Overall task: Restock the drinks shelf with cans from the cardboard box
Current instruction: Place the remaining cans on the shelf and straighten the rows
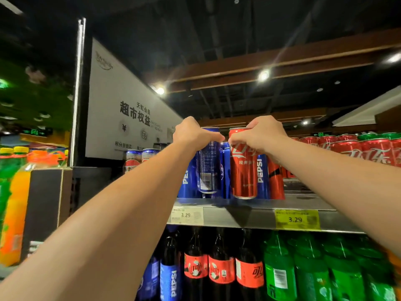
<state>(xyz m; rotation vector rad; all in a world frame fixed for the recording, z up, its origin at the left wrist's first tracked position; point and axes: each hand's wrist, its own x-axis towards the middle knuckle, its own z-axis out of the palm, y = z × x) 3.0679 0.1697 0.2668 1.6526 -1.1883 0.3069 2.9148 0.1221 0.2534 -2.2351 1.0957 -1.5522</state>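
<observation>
Progress: mid-restock, I'd judge. The shelf (238,216) at frame centre already holds rows of cans (347,148); 2 more in hand, not yet set down. Cardboard box out of view, so qty left unknown.
L hand (193,133): fingers clamped on top of blue can (207,168); can hangs below it, base just above shelf front.
R hand (260,133): grips top of red can (243,170); can hangs below, just beside the blue one.

Left grip (194,134) bare; right grip (261,134) bare; left forearm (130,203) and right forearm (329,177) bare.
</observation>
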